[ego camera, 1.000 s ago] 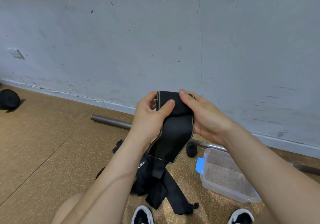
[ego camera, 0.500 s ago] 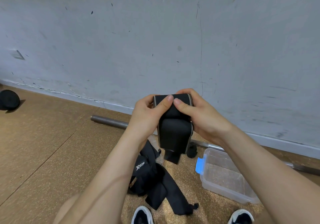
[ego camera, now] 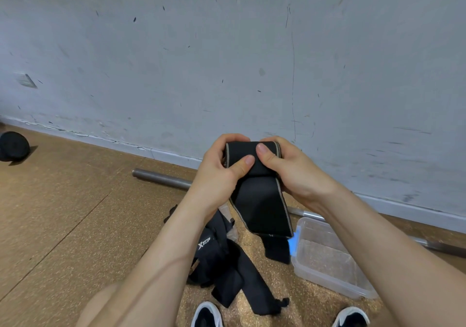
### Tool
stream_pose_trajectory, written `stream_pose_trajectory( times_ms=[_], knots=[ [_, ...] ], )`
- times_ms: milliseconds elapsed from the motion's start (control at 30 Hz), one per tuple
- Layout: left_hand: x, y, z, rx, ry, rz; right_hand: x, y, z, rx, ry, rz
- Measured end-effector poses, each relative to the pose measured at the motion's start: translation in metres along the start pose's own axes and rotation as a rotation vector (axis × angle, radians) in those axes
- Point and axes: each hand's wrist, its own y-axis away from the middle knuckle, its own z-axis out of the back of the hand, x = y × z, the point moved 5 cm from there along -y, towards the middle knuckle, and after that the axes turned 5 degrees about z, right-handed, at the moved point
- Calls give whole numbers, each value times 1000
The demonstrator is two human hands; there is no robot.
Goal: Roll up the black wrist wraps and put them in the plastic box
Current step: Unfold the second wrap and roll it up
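**Wrap half rolled in both hands, above the box**

From the head view, much is hidden from us. The fingers of the left hand (ego camera: 216, 172) and the right hand (ego camera: 290, 172) curl behind the roll, so we see only the knuckles and the two thumbs. The thumbs press side by side on the front of the black wrist wrap (ego camera: 259, 200), and both hands grip its rolled top. The wrap is held in the air in front of the wall (ego camera: 227, 61). Its loose tail hangs down and covers the near left corner of the plastic box (ego camera: 332, 286). The right forearm cuts off the box's right end. We cannot tell how many turns the roll has.

The steel bar (ego camera: 161, 177) runs behind the hands and wrap, and its far end leaves the frame. Only the toes of the shoes (ego camera: 206, 314) show at the bottom edge. A round black object (ego camera: 13, 146) is cropped at the left edge; we cannot make out what it is.

The wrap is a flat matte band with a pale stitched border along each long edge. The box is clear, rectangular and round-cornered, with a blue clip (ego camera: 292, 243) on its short side, and stands on the floor (ego camera: 63, 213). The floor is speckled and cork-like. A heap of wraps (ego camera: 222, 263) lies crumpled just left of the box, and white lettering shows on one fold. The wall is grey, scuffed and scratched.
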Motion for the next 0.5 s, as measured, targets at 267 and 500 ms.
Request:
stream_pose_trajectory(
  times_ms=[267,500],
  knots=[
    [20,0,-13,68,86,238,18,-1,15,-100,-48,157],
    [18,3,-13,-84,234,213,19,1,19,-207,122,269]
  ],
)
